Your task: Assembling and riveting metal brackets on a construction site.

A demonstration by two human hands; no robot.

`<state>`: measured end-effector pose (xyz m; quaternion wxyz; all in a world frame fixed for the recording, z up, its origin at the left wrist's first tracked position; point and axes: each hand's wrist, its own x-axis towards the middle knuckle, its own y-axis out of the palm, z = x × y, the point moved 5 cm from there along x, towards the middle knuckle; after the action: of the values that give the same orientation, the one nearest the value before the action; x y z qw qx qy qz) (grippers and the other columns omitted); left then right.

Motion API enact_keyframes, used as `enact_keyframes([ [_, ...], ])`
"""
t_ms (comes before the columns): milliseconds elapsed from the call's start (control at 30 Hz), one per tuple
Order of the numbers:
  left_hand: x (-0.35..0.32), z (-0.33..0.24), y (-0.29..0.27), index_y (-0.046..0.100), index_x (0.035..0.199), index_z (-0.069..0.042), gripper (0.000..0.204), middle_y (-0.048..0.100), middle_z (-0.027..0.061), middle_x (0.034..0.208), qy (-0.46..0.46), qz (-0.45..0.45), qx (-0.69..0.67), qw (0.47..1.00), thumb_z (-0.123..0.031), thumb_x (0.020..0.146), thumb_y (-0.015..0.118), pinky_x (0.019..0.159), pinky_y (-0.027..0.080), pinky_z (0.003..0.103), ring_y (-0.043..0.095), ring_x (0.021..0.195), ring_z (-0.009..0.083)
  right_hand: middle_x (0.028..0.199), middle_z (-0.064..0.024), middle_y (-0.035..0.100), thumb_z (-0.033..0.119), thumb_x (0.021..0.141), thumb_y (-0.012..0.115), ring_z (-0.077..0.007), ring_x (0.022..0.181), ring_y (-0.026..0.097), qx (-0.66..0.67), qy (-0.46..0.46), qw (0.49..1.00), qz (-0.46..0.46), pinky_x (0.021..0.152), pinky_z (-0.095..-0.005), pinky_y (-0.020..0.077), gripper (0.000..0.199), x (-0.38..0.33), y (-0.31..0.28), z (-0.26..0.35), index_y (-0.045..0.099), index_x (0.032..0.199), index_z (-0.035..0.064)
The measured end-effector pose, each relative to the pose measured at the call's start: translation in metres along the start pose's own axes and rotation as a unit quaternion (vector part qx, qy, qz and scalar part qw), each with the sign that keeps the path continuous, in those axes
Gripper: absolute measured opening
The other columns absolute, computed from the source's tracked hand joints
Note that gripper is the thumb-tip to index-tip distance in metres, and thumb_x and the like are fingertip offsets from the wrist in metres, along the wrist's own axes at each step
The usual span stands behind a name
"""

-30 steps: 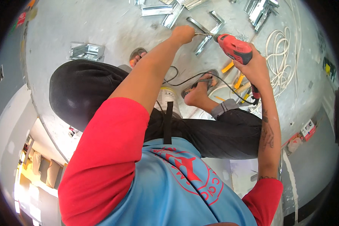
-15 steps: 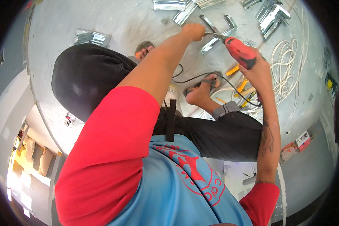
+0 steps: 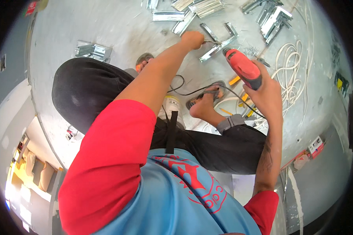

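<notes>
Grey concrete floor (image 3: 106,23), dusty and scuffed, fills the view; at the lower left an opening looks down into a yellow-lit room below. One red drill (image 3: 242,68), plastic-bodied with a dark grip, sits in the right hand (image 3: 267,96), whose fingers are wrapped tight around the handle, its nose aimed at a bracket (image 3: 219,41) on the floor. That bracket is bent, shiny sheet metal, U-shaped in section. The left hand (image 3: 193,39) is closed, pinching something small and thin at the bracket's edge; what it is cannot be told. About six more metal pieces lie scattered along the top, plus one crumpled piece (image 3: 92,51) at the left. One coil of white cable (image 3: 290,74) lies right of the drill. Two sandalled feet rest on the floor.
</notes>
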<state>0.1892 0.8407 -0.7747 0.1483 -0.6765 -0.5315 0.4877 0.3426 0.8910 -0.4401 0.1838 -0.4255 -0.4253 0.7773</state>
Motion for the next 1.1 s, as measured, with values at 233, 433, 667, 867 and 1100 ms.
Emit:
enact_keyframes([
  [233, 0.007, 0.023, 0.018, 0.072, 0.096, -0.006, 0.023, 0.069, 0.0181, 0.101, 0.017, 0.023, 0.030, 0.999, -0.021, 0.081, 0.064, 0.082, 0.054, 0.045, 0.066, 0.099, 0.0341, 0.106, -0.0075, 0.069, 0.005, 0.073, 0.079, -0.0139, 0.093, 0.066, 0.247, 0.008, 0.964, -0.097, 0.082, -0.0304, 0.0525, 0.058, -0.053, -0.052, -0.005, 0.058, 0.127, 0.0024],
  [433, -0.013, 0.007, -0.046, 0.073, 0.094, -0.009, 0.020, 0.066, 0.0186, 0.098, -0.016, -0.193, -0.034, 0.981, -0.014, 0.077, 0.064, 0.083, 0.053, 0.044, 0.065, 0.096, 0.0289, 0.104, -0.0133, 0.068, 0.020, 0.084, 0.074, -0.0245, 0.088, 0.070, 0.722, 0.050, 0.673, -0.148, 0.077, -0.0379, 0.0588, 0.051, -0.052, 0.015, -0.027, 0.054, 0.126, -0.0016],
  [667, -0.127, -0.071, -0.059, 0.043, 0.139, 0.002, 0.090, 0.052, 0.0193, 0.137, -0.131, -0.046, -0.855, 0.499, -0.074, 0.090, 0.037, 0.098, 0.042, 0.055, 0.054, 0.118, 0.0394, 0.115, -0.0074, 0.065, 0.012, 0.079, 0.077, -0.0211, 0.096, 0.066, 0.852, -0.027, 0.507, -0.128, 0.080, -0.0373, 0.0557, 0.064, -0.017, 0.159, -0.016, 0.049, 0.136, 0.0095],
  [867, -0.162, -0.041, -0.032, 0.058, 0.116, -0.004, 0.058, 0.065, 0.0094, 0.102, -0.126, -0.259, -0.816, 0.500, -0.038, 0.077, 0.083, 0.071, 0.058, 0.041, 0.066, 0.083, 0.0222, 0.112, -0.0071, 0.066, 0.028, 0.078, 0.081, -0.0194, 0.096, 0.065, 0.705, -0.074, 0.703, -0.051, 0.079, -0.0328, 0.0544, 0.065, 0.008, 0.219, 0.025, 0.054, 0.133, 0.0076],
  [1100, -0.174, 0.023, 0.015, 0.058, 0.113, 0.002, 0.056, 0.064, 0.0100, 0.101, -0.330, -0.324, -0.735, 0.496, -0.034, 0.076, 0.082, 0.071, 0.058, 0.042, 0.064, 0.078, 0.0207, 0.077, -0.0072, 0.070, 0.055, 0.085, 0.067, -0.0155, 0.073, 0.069, 0.549, 0.292, 0.781, -0.060, 0.063, -0.0353, 0.0562, 0.054, 0.064, 0.263, -0.126, 0.070, 0.099, 0.0027],
])
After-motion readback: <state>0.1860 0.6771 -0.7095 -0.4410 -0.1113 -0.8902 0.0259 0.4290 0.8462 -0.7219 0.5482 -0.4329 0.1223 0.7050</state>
